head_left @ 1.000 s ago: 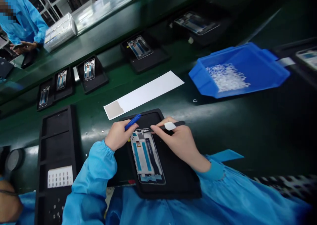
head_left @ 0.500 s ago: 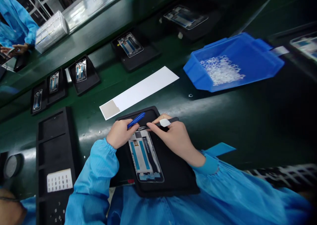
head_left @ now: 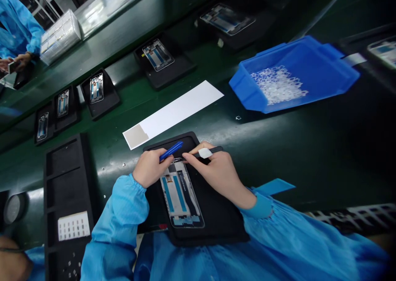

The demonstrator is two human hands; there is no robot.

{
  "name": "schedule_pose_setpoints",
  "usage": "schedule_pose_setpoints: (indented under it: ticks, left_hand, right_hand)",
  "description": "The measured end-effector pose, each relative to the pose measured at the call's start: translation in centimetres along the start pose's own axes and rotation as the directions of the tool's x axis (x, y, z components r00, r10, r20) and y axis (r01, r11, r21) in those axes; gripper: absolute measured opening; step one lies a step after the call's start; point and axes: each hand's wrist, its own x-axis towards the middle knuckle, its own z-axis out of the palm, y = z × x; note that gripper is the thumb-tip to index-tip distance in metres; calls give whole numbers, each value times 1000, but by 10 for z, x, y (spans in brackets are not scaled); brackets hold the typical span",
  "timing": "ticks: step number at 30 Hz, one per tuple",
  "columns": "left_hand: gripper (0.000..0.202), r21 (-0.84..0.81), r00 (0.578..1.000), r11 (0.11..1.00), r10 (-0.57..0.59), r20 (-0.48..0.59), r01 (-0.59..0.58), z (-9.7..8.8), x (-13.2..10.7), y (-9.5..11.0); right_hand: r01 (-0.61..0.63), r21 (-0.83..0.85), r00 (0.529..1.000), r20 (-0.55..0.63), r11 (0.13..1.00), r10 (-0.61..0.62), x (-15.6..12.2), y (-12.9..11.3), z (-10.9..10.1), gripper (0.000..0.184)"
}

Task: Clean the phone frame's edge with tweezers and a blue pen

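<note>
Both arms wear loose bright-blue smock sleeves (head_left: 120, 215) (thin, slightly shiny fabric), gathered by elastic cuffs (head_left: 259, 206); both hands are bare.

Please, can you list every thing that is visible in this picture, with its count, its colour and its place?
phone frame: 1, silver with blue strips, on the black mat under both hands
black mat: 1, black, at the near belt edge
blue tool: 1, blue, in the left hand
black tool: 1, black with a white tab, in the right hand
white sheet: 1, white with a grey end, behind the mat
blue bin: 1, blue, holds clear small parts, far right
compartment tray: 1, black, at the left
belt carriers: several in view, black, each with a frame, along the green belt
co-worker's sleeve: 1, blue, top left
left hand: 1, closed on the blue tool
right hand: 1, closed on the black tool
</note>
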Motion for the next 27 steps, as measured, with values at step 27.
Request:
schedule_pose_setpoints:
  ticks: [27]
  left_hand:
    - [18, 96, 986, 994, -38, -161, 54, 6, -21, 6]
  right_hand:
    - [310, -104, 948, -34, 945, -315, -2, 5, 0, 28]
